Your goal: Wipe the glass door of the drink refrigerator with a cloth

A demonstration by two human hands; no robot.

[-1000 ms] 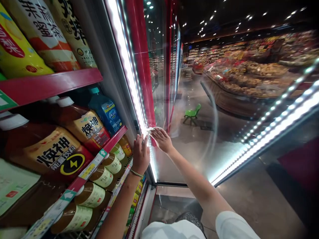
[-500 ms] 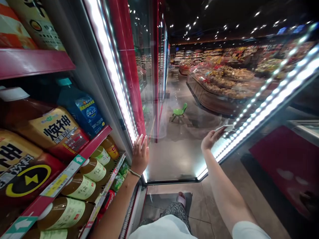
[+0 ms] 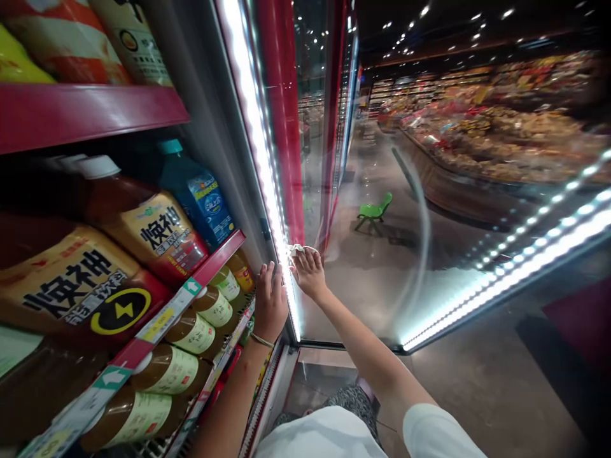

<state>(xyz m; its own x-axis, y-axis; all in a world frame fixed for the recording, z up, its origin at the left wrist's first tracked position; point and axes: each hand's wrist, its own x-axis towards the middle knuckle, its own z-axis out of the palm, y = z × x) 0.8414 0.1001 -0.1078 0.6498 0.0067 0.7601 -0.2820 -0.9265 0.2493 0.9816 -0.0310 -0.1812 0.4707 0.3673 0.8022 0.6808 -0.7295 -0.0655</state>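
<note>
My left hand [image 3: 271, 306] rests with fingers stretched out at the inner edge of the glass door [image 3: 363, 299], by the upright light strip [image 3: 260, 159]. Close beside it, my right hand [image 3: 310, 275] presses a crumpled white cloth [image 3: 296, 249] against the glass near that strip. Its fingers lie over the cloth, which shows only at its upper edge; whether it is fabric or paper I cannot tell. A pale curved smear [image 3: 424, 235] runs down the glass to the right of my right hand.
Shelves of drinks stand at my left, with large brown bottles [image 3: 157, 222], a blue bottle [image 3: 210, 203] and a lower row of juice bottles [image 3: 172, 369]. Another light strip [image 3: 515, 280] borders the door on the right. Beyond the glass are a green chair [image 3: 375, 208] and a display counter [image 3: 443, 172].
My right hand has swept left across the glass with the cloth, from the right light strip to beside my left hand. The curved smear has appeared. The view has turned slightly left.
</note>
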